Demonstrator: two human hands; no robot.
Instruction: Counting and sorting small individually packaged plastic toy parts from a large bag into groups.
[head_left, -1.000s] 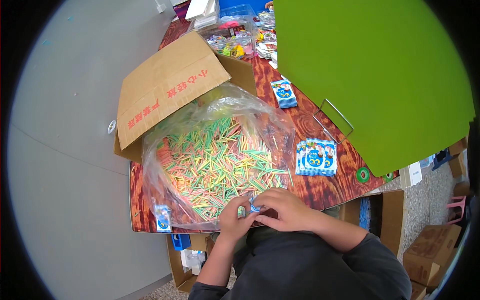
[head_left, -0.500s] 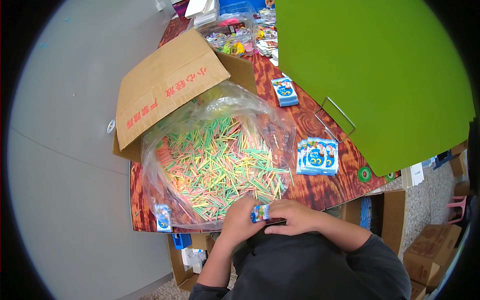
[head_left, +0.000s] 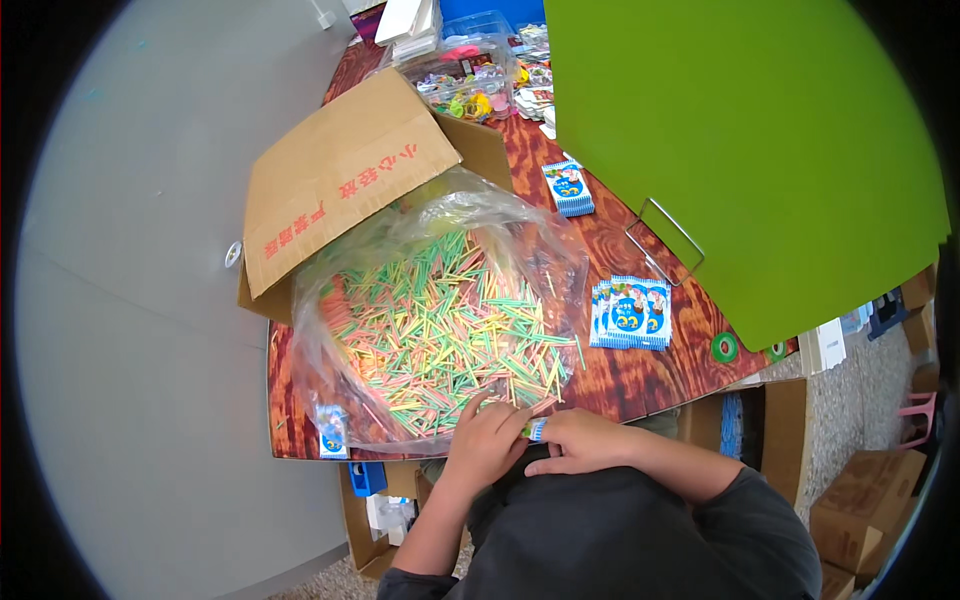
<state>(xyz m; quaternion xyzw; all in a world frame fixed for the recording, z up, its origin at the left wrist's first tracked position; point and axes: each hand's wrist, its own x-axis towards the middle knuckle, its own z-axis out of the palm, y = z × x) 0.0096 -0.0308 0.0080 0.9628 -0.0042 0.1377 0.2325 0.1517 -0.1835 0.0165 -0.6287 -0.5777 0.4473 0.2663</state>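
Note:
My left hand (head_left: 485,442) is at the table's front edge, fingers bent over a small blue-and-white packet (head_left: 538,430). Its index finger is raised toward the loose candy-like sticks. From the other side, my right hand (head_left: 585,442) grips the packet's end, thumb pointing left. Much of the packet is hidden behind my fingers. Just beyond my hands lies a heap of thin pink, yellow and green sticks (head_left: 440,330). They spill out in a clear plastic bag (head_left: 555,235), which comes from a tipped cardboard box (head_left: 340,170).
Fanned blue-and-white packets (head_left: 632,313) lie to the right, a stack of them (head_left: 569,188) farther back. One packet (head_left: 332,432) rests at the left front edge. A green board (head_left: 740,170) with a metal wire handle (head_left: 668,240) covers the right. Clear tubs (head_left: 465,85) stand behind.
My left hand has shifted slightly right over the packet, its index finger lifting outward. Less of the packet shows now. The view has moved slightly.

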